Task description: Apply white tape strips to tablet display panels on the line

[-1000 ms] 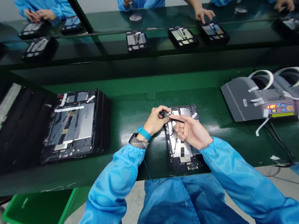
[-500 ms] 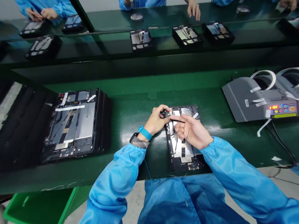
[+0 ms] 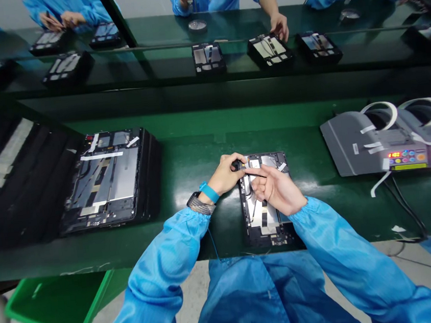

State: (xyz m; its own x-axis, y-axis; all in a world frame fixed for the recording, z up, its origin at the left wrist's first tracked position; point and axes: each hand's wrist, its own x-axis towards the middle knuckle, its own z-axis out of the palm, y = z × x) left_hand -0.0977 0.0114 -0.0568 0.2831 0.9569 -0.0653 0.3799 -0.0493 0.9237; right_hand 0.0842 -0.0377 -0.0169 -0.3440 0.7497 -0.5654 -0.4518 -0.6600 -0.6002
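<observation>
An opened tablet (image 3: 261,213) lies on the green bench in front of me, its silver inner plate, dark ribbon cables and circuit parts showing. My left hand (image 3: 227,173), with a blue wristband and a watch, curls its thumb and index finger around the tablet's upper left corner. My right hand (image 3: 278,188) is over the upper half, palm turned partly up. Its index finger stretches left to the spot near my left thumb, while the other fingers bend loosely. Nothing shows in its palm. The small parts under the fingertips are hidden.
A stack of opened tablets (image 3: 120,176) stands on the left. Grey machines (image 3: 355,141) with lit red displays and white tape reels are on the right. Behind the bench runs a shelf with device stacks (image 3: 208,59); co-workers' hands (image 3: 280,25) are beyond. A green bin (image 3: 99,299) sits below left.
My hands stay almost where they were, at the tablet's top left. Across the bench, a co-worker's hand has come down to a device stack. Another co-worker's hand at far right has moved up.
</observation>
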